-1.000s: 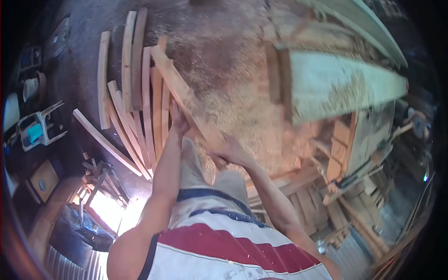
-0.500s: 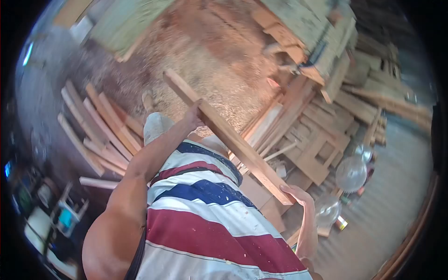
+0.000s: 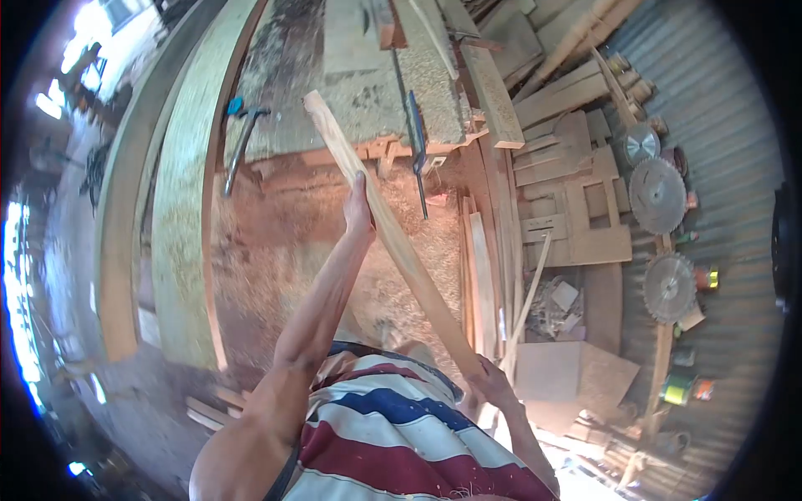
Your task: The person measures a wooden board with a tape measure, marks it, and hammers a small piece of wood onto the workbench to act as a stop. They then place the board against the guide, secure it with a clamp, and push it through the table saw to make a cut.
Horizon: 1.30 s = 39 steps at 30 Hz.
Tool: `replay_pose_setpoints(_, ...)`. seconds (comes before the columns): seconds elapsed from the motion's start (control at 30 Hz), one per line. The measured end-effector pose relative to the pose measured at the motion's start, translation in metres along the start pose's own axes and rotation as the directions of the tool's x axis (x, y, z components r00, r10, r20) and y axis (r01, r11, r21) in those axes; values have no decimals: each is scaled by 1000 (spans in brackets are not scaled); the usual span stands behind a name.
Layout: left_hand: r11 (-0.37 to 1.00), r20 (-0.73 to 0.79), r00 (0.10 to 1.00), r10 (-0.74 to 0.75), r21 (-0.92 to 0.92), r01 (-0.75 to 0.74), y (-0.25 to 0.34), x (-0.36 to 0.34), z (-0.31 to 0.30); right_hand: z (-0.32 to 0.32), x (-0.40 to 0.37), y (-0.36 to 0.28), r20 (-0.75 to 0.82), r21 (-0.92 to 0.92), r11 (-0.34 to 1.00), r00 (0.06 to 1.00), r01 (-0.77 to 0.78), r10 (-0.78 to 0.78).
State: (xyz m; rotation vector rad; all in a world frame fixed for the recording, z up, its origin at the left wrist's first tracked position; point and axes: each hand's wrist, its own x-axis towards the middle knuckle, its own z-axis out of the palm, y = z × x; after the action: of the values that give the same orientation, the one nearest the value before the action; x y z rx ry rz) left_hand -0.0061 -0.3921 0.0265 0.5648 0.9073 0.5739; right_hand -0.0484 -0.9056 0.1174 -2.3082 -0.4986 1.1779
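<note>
Plank (image 3: 411,260) has swung steeper to 11-to-5, worktop (image 3: 368,108) at 12, left hand (image 3: 359,209) gripping its upper half, right hand (image 3: 493,386) the 5-o'clock end.

Long pale wooden strip (image 3: 411,263), slim, blunt far end, held aslant in mid-air

A carpentry workshop is being shown by the saw blades (image 3: 657,196); sawdust (image 3: 263,271) and boards (image 3: 185,184) are being seen also.
</note>
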Motion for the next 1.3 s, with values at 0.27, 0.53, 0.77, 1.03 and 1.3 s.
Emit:
replay_pose_setpoints(0.27, 970, 126, 990, 69, 222, -96, 48, 220, 56, 83, 135, -140, -208, 357, 920, 974, 160, -89)
replay_pose_setpoints(0.53, 305, 439, 741, 508, 713, -632, 28, 239, 101, 79, 280, -136, -193, 614, 763, 976, 201, -102)
replay_pose_setpoints(0.77, 262, 419, 750, 512, 755, -601, 40, 258, 121, 67, 316, -169, -203, 583, 785, 973, 210, -109)
replay_pose_setpoints(1.03, 334, 478, 703, 527, 644, -688, 57, 301, 126, 61, 350, -192, -169, 569, 809, 984, 148, -61)
replay_pose_setpoints(1.3, 324, 495, 651, 576, 592, -738, 56, 326, 125, 57, 360, -206, -154, 615, 768, 983, 177, -103)
